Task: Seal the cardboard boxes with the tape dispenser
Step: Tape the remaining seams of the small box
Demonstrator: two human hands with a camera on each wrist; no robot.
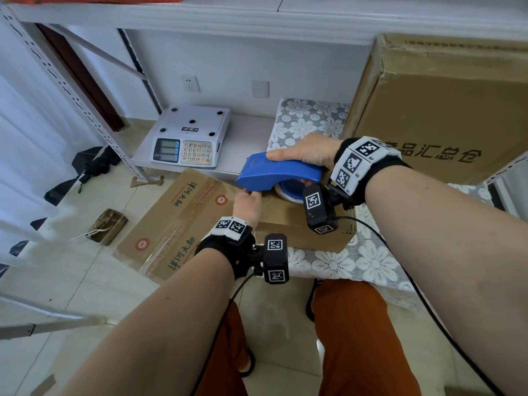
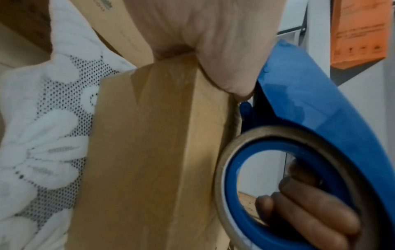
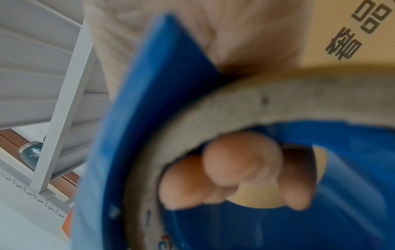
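My right hand [image 1: 289, 169] grips the blue tape dispenser [image 1: 265, 174] from above, thumb along its top. Its fingers [image 3: 239, 169] pass through the core of the brown tape roll [image 3: 245, 103]. The dispenser hovers over a small cardboard box [image 1: 288, 224] lying on a lace cloth. My left hand [image 1: 248, 196] reaches the dispenser's lower front edge with curled fingers; what they hold is hidden. In the left wrist view the palm [image 2: 213, 44] rests on the box [image 2: 149, 160] beside the dispenser [image 2: 316, 104], and a glossy tape strip runs down the box's face.
A flattened printed carton [image 1: 174, 224] lies on the tiled floor at left. On a low shelf behind stands a white weighing scale [image 1: 190, 135]. A large brown carton [image 1: 445, 110] fills the right. The lace cloth [image 1: 343, 264] covers the surface under the box. Metal shelf posts [image 1: 71, 90] stand left.
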